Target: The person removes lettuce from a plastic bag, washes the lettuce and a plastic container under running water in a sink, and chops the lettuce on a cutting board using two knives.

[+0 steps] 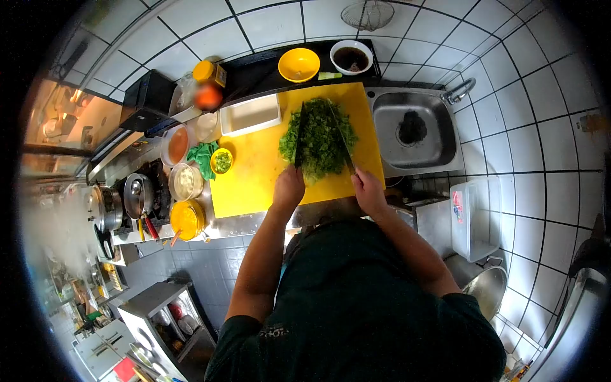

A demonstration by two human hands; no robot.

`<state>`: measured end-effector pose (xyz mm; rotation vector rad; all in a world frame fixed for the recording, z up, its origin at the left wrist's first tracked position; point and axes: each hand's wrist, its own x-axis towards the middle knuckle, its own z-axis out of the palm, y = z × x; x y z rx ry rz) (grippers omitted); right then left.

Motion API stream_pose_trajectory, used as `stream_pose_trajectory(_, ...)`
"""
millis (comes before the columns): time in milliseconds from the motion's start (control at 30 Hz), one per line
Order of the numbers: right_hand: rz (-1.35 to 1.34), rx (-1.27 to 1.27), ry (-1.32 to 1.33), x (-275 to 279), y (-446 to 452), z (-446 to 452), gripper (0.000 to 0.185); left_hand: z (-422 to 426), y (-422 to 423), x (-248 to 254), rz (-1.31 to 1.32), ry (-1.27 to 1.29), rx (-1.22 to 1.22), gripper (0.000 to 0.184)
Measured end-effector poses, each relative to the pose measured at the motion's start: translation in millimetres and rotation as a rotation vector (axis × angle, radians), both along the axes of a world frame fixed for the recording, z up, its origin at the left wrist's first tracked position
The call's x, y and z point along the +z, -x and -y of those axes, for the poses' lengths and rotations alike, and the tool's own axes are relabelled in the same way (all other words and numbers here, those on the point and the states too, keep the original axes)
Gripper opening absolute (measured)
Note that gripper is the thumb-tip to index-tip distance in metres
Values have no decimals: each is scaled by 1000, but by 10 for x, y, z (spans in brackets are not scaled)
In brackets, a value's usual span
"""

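My left hand (289, 184) is closed around the handle of a dark-bladed knife (300, 137), its blade pointing away from me along the left part of a heap of chopped leafy greens (321, 137). In my right hand (369, 189) is a second knife (342, 140), slanting up and left across the right part of the heap. The greens lie on a large yellow cutting board (251, 181), between and around the two blades. Both handles are mostly hidden by my fingers.
A white rectangular tray (251, 115) rests at the board's upper left, with a small yellow cup of chopped green pieces (222, 162) below. Behind stand a yellow bowl (299, 65) and a white bowl of dark liquid (351, 58). A steel sink (417, 105) adjoins the right side.
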<state>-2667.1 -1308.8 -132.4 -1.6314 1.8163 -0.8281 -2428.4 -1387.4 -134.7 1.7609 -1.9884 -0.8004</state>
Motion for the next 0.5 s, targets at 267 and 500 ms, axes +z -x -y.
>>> stream_pose_trajectory(267,125,-38,-66,101,30,-11,38,9,81,-195,-15,34,-51,25)
stream_pose_trajectory(500,6,-37,159,-12,53,26,35,-57,227,25,15,-43,-90,25)
